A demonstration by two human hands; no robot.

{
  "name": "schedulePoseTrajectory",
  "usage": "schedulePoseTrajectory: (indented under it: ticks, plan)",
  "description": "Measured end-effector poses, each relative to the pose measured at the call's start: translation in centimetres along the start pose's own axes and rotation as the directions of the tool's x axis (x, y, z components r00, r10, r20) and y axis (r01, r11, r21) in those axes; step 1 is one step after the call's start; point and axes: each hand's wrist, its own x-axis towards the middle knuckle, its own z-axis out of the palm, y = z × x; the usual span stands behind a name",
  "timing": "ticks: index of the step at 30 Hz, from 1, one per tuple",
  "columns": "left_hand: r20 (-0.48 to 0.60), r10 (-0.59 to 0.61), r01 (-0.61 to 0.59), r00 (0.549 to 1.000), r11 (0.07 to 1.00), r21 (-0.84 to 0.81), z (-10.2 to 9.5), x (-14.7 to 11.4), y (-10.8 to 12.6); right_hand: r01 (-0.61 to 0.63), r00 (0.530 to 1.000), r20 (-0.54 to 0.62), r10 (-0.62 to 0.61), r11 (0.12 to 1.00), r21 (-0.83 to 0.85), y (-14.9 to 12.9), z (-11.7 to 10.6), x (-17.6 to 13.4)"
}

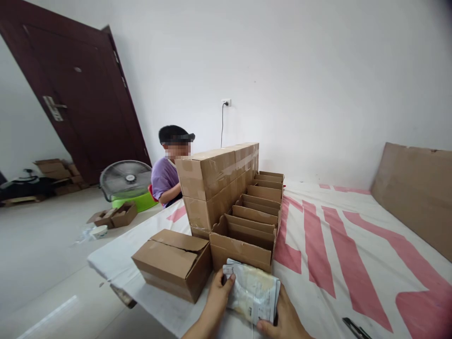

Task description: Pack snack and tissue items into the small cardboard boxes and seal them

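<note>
Between my two hands is a small stack of printed plastic packets [252,289], light and partly see-through. My left hand [222,288] grips their left edge, thumb on top. At the lower right edge, my right hand [278,316] holds the same packets with its thumb on the front. Just beyond them stands an open cardboard box [240,249], first in a row of open boxes [266,190] running away from me. Left of my left hand sits a cardboard box with its top flaps folded over [173,263].
Stacked taped cartons [215,181] form a wall beside the open boxes. Behind it sits a person [164,176] in a purple shirt and black cap. A utility knife [356,328] lies on the cloth-covered table [349,263]. A cardboard sheet [413,193] stands at right; a fan [129,183] is on the floor.
</note>
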Motion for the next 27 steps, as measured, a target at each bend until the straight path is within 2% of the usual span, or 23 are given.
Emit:
schedulePoseTrajectory:
  ticks: [10,20,27]
  plan:
    - [0.122,-0.047,0.065,0.991,0.986,-0.151,2.5,2.0,0.4,-0.087,0.996,-0.003,0.087,0.996,-0.001,0.8,-1.3,1.8]
    - [0.112,-0.018,0.039,0.994,0.98,-0.196,4.9,4.2,0.4,-0.121,0.992,-0.039,0.121,0.993,-0.007,2.7,-2.9,4.4]
    - [0.101,-0.037,0.06,0.994,0.972,-0.226,6.5,5.2,0.3,-0.204,0.967,-0.163,0.194,0.978,-0.044,4.8,-2.8,6.2]
